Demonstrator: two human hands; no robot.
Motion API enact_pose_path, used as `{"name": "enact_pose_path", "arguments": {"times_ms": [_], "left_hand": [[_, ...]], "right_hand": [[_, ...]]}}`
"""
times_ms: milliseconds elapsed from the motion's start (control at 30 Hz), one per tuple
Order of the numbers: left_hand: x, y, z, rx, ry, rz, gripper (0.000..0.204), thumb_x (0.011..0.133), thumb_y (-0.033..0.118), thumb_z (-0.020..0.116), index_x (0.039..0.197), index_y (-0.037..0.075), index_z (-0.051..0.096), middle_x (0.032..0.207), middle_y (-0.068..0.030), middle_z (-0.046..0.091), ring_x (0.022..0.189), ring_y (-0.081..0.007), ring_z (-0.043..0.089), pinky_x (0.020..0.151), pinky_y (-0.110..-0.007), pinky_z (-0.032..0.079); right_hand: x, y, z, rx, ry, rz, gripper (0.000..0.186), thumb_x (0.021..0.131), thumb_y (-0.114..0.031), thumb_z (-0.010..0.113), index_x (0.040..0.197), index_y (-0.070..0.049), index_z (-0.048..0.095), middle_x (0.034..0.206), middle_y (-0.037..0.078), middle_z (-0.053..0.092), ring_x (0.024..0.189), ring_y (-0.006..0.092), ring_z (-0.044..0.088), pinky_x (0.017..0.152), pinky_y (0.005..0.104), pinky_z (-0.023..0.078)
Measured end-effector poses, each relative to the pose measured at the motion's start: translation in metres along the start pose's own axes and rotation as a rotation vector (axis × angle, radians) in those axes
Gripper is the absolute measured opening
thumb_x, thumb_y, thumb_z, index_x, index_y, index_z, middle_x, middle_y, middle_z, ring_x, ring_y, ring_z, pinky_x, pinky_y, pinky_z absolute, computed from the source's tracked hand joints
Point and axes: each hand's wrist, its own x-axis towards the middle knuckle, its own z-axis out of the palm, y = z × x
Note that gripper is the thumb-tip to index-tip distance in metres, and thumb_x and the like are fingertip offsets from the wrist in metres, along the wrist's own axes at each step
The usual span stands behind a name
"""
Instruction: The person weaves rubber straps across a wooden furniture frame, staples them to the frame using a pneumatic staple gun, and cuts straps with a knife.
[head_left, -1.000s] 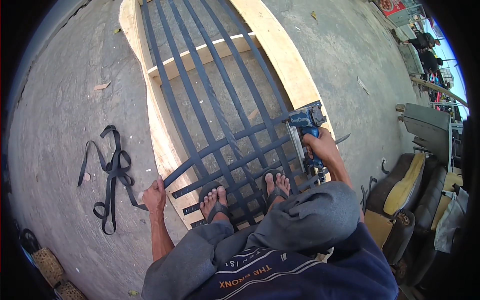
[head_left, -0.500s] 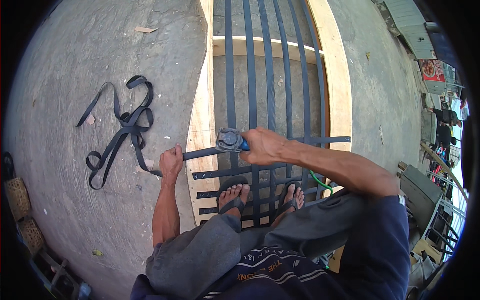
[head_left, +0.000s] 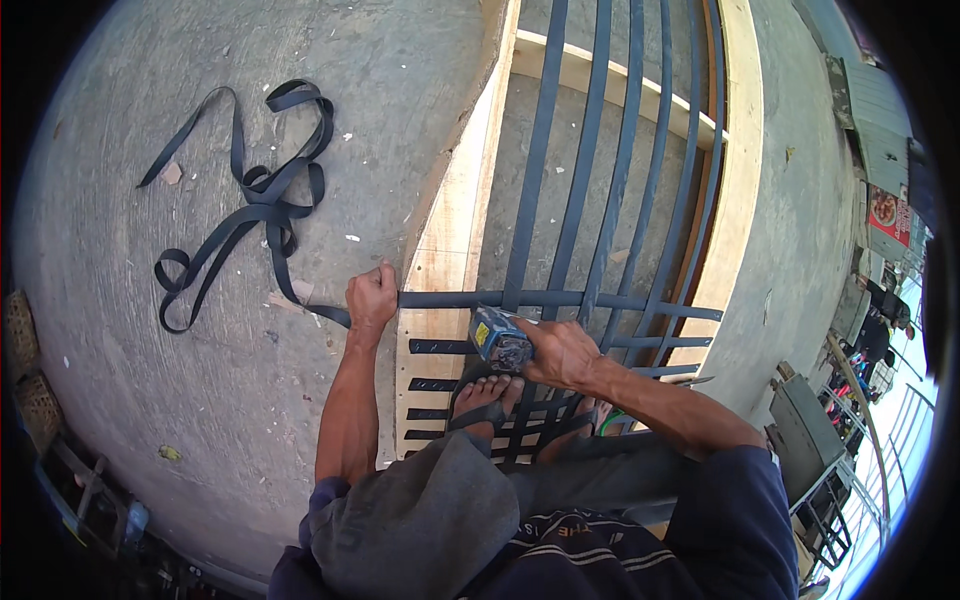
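My left hand [head_left: 371, 297] grips a black rubber strap [head_left: 450, 299] pulled taut across a pale wooden frame [head_left: 452, 230]. The strap's loose end trails left into a tangle of black straps [head_left: 250, 205] on the concrete. My right hand [head_left: 562, 352] holds a blue staple gun [head_left: 497, 338] just below the taut strap, near the frame's left rail. Several black straps [head_left: 590, 180] run lengthwise and crosswise over the frame as webbing. My sandalled feet [head_left: 487, 395] stand on the webbing at the near end.
Grey concrete ground [head_left: 200, 400] lies around the frame. Baskets and clutter [head_left: 60, 440] sit at the lower left rim. At the right are a metal stand [head_left: 810, 450], a wall with a poster and parked things near a street.
My right hand carried the staple gun from the frame's right side over to the left rail. My left hand stayed on the strap end, and my view swung left.
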Motion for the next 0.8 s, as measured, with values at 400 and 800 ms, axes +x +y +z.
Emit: {"name": "enact_pose_path", "arguments": {"times_ms": [400,800], "left_hand": [[0.003,-0.006,0.003,0.003,0.017,0.041,0.053,0.101,0.039,0.051,0.07,0.0,0.068,0.068,-0.0258,0.064,0.069,-0.0487,0.065,0.067,-0.054,0.049],[0.001,-0.008,0.006,-0.083,-0.032,0.067,0.051,0.101,0.037,0.049,0.073,0.0,0.068,0.075,-0.0269,0.065,0.075,-0.0495,0.065,0.069,-0.055,0.05]], "right_hand": [[0.017,-0.019,-0.004,-0.031,-0.021,0.049,0.05,0.08,-0.019,0.071,0.123,0.001,0.056,0.084,0.029,0.07,0.083,0.0478,0.069,0.074,0.0549,0.056],[0.032,-0.042,0.014,0.01,0.043,-0.013,0.043,0.082,-0.021,0.07,0.114,0.005,0.056,0.076,0.031,0.067,0.077,0.05,0.068,0.071,0.0549,0.056]]}}
